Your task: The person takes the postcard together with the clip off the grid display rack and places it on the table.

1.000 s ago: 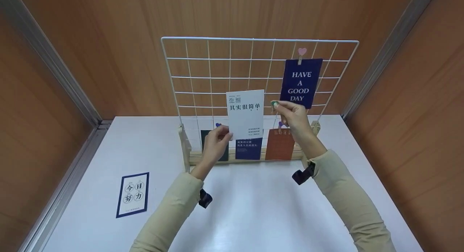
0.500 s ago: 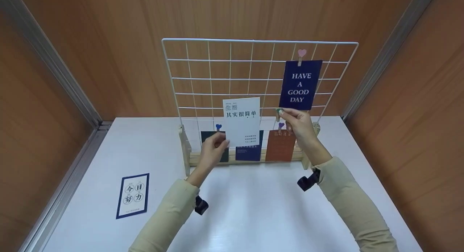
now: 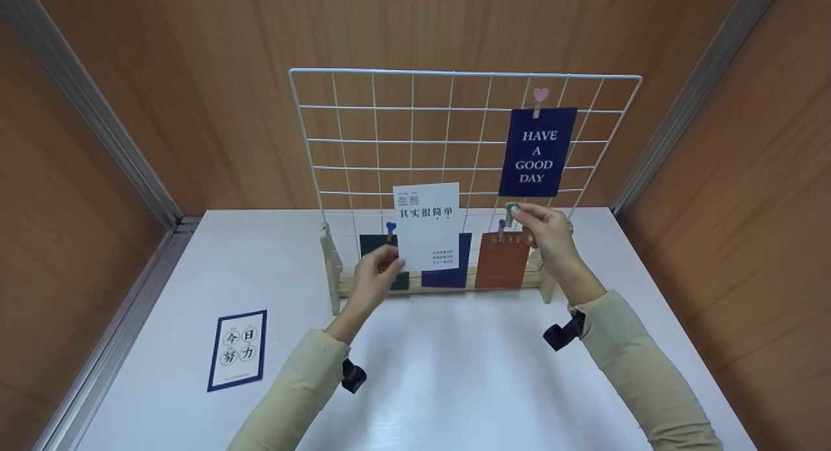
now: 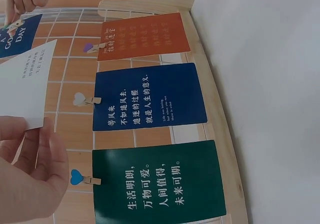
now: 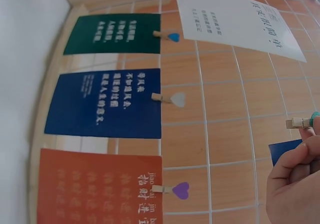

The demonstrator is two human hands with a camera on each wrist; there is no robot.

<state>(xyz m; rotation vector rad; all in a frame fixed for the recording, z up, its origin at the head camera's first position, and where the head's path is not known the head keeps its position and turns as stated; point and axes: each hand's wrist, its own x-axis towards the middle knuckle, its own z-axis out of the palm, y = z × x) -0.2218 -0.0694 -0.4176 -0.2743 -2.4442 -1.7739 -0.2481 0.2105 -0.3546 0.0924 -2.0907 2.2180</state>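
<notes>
My left hand (image 3: 374, 276) pinches a white card (image 3: 427, 227) with black Chinese print by its lower left edge, holding it in front of the wire grid. Between thumb and fingers of my right hand (image 3: 552, 237) is a small wooden clothespin (image 5: 298, 123) with a green top. A white wire grid rack (image 3: 389, 141) on a wooden base stands behind both hands. Along its bottom row hang a green card (image 4: 160, 184), a blue card (image 4: 150, 98) and an orange card (image 4: 145, 36), each under a heart clothespin. Higher up at the right, a dark blue "HAVE A GOOD DAY" card (image 3: 539, 152) hangs from a pink heart clothespin (image 3: 541, 96).
A blue-bordered white card (image 3: 237, 350) lies on the white table (image 3: 415, 399) at the left. Wood-grain panels (image 3: 195, 48) with metal corner strips enclose the table at the back and both sides.
The white card and my left hand have moved down and slightly left. My right hand, with the clothespin, has moved down and to the right, away from the card.
</notes>
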